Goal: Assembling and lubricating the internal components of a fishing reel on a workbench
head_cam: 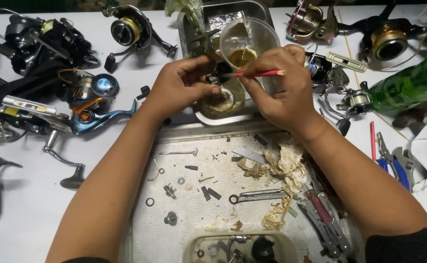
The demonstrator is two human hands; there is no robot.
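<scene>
- Left of the steel tray (174,229), I see fishing reels (84,92) spread over the white bench (23,195), apparently set aside within reach.
- My left hand (181,87), just above the tray's far edge, curls its fingers shut around a small dark reel part (217,78), steadying it over a round metal dish (223,104).
- My right hand (284,90) pinches a red brush (259,73), tip pointing at that part, wrist bent inward.
- Behind it, a clear cup (247,41) holds yellowish oil.
- Right of the tray lie pliers (393,160).
</scene>
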